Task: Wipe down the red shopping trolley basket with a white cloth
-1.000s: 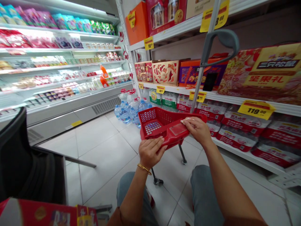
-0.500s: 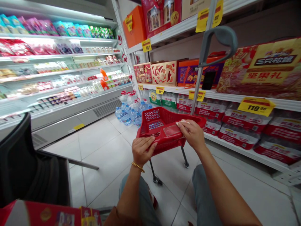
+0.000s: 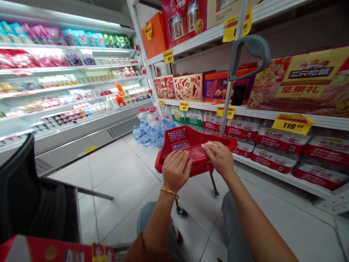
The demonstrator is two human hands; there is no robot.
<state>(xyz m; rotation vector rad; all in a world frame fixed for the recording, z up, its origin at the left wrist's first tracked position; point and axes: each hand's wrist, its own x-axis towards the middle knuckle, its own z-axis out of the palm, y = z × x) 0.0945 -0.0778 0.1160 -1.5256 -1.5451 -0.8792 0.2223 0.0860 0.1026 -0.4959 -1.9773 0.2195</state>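
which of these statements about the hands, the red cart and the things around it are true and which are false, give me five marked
1. The left hand is on the red plastic shopping cart. True.
2. A thin gold-coloured bangle is worn on the right arm. False: it is on the left arm.
3. A small white scrap shows at the fingers of the right hand. True.
4. Blue-tinted clear plastic bottles lie inside the cart. False: they are on the white tiled floor beyond it.
5. The large yellow price tag at right shows 119. True.

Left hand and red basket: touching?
Touching. The head view shows the left hand laid over the near edge of the red basket, no gap.
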